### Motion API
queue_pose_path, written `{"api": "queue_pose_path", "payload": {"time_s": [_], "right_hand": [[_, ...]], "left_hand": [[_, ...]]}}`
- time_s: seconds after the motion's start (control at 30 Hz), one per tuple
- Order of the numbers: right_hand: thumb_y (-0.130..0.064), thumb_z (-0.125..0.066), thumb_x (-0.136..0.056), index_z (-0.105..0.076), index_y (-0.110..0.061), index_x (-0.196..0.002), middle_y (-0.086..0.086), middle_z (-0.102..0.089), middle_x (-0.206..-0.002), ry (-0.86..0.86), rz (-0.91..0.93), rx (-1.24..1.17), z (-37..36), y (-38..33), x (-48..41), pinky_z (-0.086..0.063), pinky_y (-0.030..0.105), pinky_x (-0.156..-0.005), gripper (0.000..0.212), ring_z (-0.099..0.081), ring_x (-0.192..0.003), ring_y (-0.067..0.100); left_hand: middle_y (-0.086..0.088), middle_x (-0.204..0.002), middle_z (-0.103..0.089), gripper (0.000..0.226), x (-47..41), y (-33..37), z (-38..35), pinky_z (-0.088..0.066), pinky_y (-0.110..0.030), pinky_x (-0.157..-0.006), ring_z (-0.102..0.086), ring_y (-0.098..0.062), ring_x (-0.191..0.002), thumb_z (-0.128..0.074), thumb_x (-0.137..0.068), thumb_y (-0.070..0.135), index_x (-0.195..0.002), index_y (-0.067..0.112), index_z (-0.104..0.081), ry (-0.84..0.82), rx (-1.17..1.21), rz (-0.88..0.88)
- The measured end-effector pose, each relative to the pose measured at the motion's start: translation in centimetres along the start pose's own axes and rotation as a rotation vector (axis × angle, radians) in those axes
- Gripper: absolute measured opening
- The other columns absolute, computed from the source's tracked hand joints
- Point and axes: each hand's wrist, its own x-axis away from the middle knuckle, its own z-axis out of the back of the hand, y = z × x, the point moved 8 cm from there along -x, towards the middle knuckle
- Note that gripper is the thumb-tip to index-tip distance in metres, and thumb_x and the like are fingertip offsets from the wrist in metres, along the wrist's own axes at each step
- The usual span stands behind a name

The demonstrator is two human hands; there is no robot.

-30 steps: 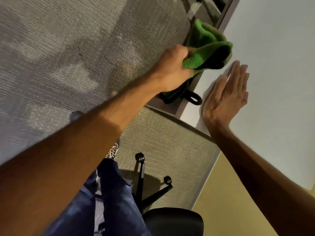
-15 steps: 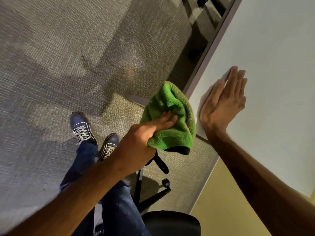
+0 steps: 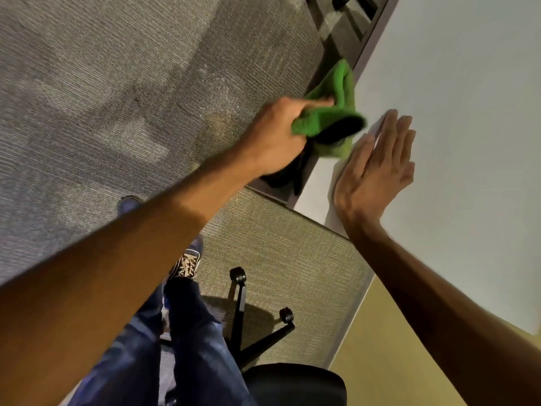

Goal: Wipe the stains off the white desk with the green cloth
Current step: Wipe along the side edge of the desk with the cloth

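Observation:
The white desk (image 3: 468,118) fills the right side of the view; its edge runs diagonally from top centre down to a corner. My left hand (image 3: 275,139) grips the bunched green cloth (image 3: 330,112) right at that edge, the cloth overlapping the desk's rim. My right hand (image 3: 377,165) lies flat on the desk near the corner, fingers together and stretched out, just right of the cloth. No stain is visible on the white surface.
Grey carpet (image 3: 117,98) lies to the left. A black office chair (image 3: 292,382) with wheeled legs stands below the desk corner. My jeans and a blue sneaker (image 3: 187,262) are beneath my left arm. A yellowish panel (image 3: 389,361) shows at lower right.
My left hand has swung the green cloth from below the desk corner back up and right to the desk edge. My right hand has stayed flat on the desk.

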Motion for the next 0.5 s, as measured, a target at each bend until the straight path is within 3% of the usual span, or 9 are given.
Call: {"api": "queue_pose_path", "payload": {"time_s": [0.07, 0.17, 0.23, 0.27, 0.3, 0.4, 0.5], "right_hand": [[-0.032, -0.021, -0.104, -0.024, -0.004, -0.162, 0.017, -0.017, -0.172, -0.028, 0.031, 0.026, -0.1, -0.2, 0.1, -0.005, 0.055, -0.128, 0.064, -0.011, -0.161, 0.034], [-0.039, -0.014, -0.102, -0.023, -0.003, -0.162, 0.019, -0.017, -0.172, -0.024, 0.026, 0.015, -0.1, 0.0, 0.2, -0.002, 0.056, -0.129, 0.07, -0.011, -0.161, 0.035], [-0.033, -0.017, -0.105, -0.022, 0.0, -0.161, 0.021, -0.016, -0.171, -0.038, 0.036, 0.002, 0.0, -0.3, 0.4, 0.009, 0.04, -0.129, 0.066, -0.01, -0.161, 0.037], [-0.026, -0.022, -0.108, -0.022, 0.003, -0.16, 0.023, -0.016, -0.171, -0.048, 0.014, -0.038, 0.0, -0.5, 0.5, 0.009, 0.029, -0.126, 0.06, -0.01, -0.16, 0.039], [-0.022, -0.025, -0.108, -0.022, 0.003, -0.16, 0.023, -0.015, -0.171, -0.05, -0.013, -0.082, 0.0, -0.4, 0.6, 0.006, 0.027, -0.124, 0.058, -0.01, -0.161, 0.038], [-0.033, -0.02, -0.106, -0.021, -0.008, -0.164, 0.014, -0.013, -0.173, -0.042, -0.008, -0.002, 0.2, -0.5, 0.6, -0.001, 0.051, -0.129, 0.063, -0.007, -0.162, 0.031], [-0.037, -0.017, -0.103, -0.019, -0.012, -0.165, 0.011, -0.011, -0.174, -0.059, -0.009, 0.006, -0.1, -0.1, 0.3, -0.001, 0.054, -0.129, 0.066, -0.005, -0.162, 0.028]], "left_hand": [[0.003, -0.105, -0.07, 0.046, -2.4, 1.4, 0.5, -0.049, -0.004, -0.074, -0.066, -0.008, -0.096, -0.055, -0.086, -0.009, -0.124, 0.014, -0.066, 0.035, -0.038, 0.002], [0.012, -0.08, -0.06, 0.035, -3.4, 2.7, 0.7, -0.045, -0.003, -0.057, -0.057, 0.004, -0.069, -0.054, -0.086, -0.01, -0.107, 0.013, -0.069, 0.012, -0.089, 0.014], [0.011, -0.073, -0.057, 0.026, -2.1, 2.7, 0.9, -0.042, -0.007, -0.051, -0.055, -0.001, -0.064, -0.056, -0.086, -0.008, -0.091, 0.016, -0.066, 0.013, -0.152, 0.03], [0.009, -0.071, -0.057, 0.023, -1.0, 2.3, 1.0, -0.04, -0.008, -0.049, -0.056, -0.005, -0.064, -0.058, -0.086, -0.006, -0.083, 0.016, -0.065, 0.018, -0.172, 0.049], [0.009, -0.069, -0.056, 0.023, 0.4, 1.7, 0.9, -0.039, -0.01, -0.048, -0.055, -0.007, -0.063, -0.06, -0.087, -0.003, -0.075, 0.018, -0.061, 0.018, -0.182, 0.08], [0.006, -0.066, -0.057, 0.03, 5.9, -0.7, 0.0, -0.044, -0.025, -0.051, -0.053, -0.009, -0.058, -0.063, -0.09, 0.004, -0.069, 0.024, -0.055, -0.021, -0.172, 0.156], [0.008, -0.071, -0.066, 0.022, 10.5, -1.5, -0.5, -0.046, -0.02, -0.054, -0.062, -0.006, -0.064, -0.064, -0.088, 0.001, -0.08, 0.021, -0.066, -0.016, -0.115, 0.155]]}}
